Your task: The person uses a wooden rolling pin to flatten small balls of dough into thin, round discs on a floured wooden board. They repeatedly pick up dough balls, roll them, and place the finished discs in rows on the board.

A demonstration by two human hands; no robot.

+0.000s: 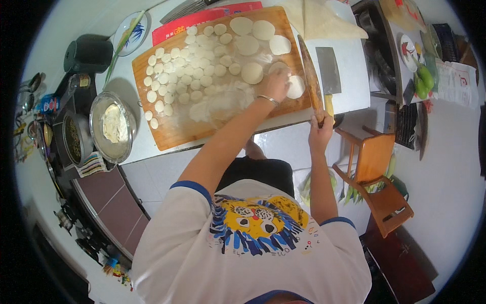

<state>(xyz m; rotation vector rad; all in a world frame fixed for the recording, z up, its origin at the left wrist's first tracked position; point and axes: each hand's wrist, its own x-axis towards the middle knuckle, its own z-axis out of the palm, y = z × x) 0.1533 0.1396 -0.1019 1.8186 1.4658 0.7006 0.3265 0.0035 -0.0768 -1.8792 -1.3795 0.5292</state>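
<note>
My left hand point(276, 85), with a bangle at the wrist, reaches over the right part of a floured wooden board point(167, 137). Its fingers are curled downward and blurred, so their grip is unclear. They are next to a flat round dough wrapper point(296, 87) and partly cover another point(278, 67). My right hand point(321, 129) is closed round the near end of a long wooden rolling pin point(310, 71), which lies along the board's right edge. Several rolled wrappers point(247, 45) lie toward the upper right. Small flattened dough pieces point(186, 79) fill the left and middle.
A cleaver point(329, 71) lies right of the rolling pin. Left of the board stand a bowl of white dough point(115, 124), a pot with dark filling point(74, 137) and a plate point(132, 33). A wooden chair point(372, 157) stands at the right, below the table. Cloth point(324, 20) covers the far right corner.
</note>
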